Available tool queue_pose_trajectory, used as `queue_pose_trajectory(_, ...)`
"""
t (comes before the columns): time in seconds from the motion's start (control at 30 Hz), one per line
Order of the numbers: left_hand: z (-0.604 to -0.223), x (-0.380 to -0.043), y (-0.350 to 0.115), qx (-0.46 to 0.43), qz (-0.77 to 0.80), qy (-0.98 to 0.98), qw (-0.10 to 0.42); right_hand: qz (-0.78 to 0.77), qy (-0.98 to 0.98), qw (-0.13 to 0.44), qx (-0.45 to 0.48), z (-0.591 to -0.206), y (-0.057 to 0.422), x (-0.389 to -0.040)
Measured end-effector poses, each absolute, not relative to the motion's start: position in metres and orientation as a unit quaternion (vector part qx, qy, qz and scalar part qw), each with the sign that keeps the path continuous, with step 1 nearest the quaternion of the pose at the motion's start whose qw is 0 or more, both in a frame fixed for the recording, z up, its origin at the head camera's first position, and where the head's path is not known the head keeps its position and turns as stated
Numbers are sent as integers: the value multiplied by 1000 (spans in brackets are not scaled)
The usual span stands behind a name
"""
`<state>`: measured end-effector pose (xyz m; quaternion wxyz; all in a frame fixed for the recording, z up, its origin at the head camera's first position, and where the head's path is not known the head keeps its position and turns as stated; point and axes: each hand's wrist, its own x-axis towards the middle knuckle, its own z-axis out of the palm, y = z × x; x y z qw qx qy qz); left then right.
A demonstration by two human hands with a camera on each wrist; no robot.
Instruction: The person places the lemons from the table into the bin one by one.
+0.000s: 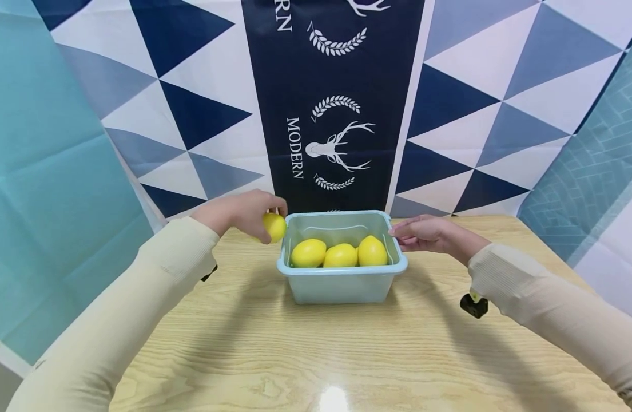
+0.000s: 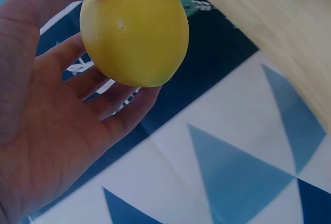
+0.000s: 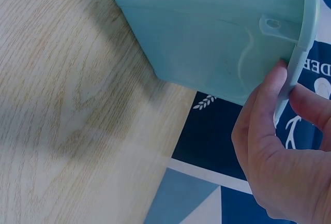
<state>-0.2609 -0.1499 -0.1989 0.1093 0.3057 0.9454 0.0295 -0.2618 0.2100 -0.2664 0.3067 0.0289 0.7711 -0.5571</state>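
Note:
A light blue plastic bin (image 1: 341, 286) stands on the table, with several yellow lemons (image 1: 341, 255) lying inside it. Just off the bin's left rim, my left hand (image 1: 251, 213) holds another lemon (image 1: 274, 228) in the air. The left wrist view shows the thumb over that lemon (image 2: 135, 32) and the fingers curled behind it. At the opposite end, my right hand (image 1: 426, 233) grips the bin's rim. In the right wrist view the thumb and fingers (image 3: 266, 105) pinch the edge of the bin (image 3: 207, 43) from both sides.
The wooden table (image 1: 316, 349) extends in front of the bin. Behind it hangs a patterned cloth (image 1: 341, 74) with triangles and a deer print. A teal covering (image 1: 53, 189) lines the left side. A small black device (image 1: 473, 305) sits under the right sleeve.

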Motion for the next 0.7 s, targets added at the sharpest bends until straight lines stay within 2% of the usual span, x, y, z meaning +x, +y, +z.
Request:
queue_pose_trajectory(0.2,-190,-266,-120,314,21,943,106,-563,766,310,31,-267,212,-261)
queue_pose_trajectory(0.7,-199,-280,-45,361,-51,924,117,-560,766,313,17,-268,212,-263)
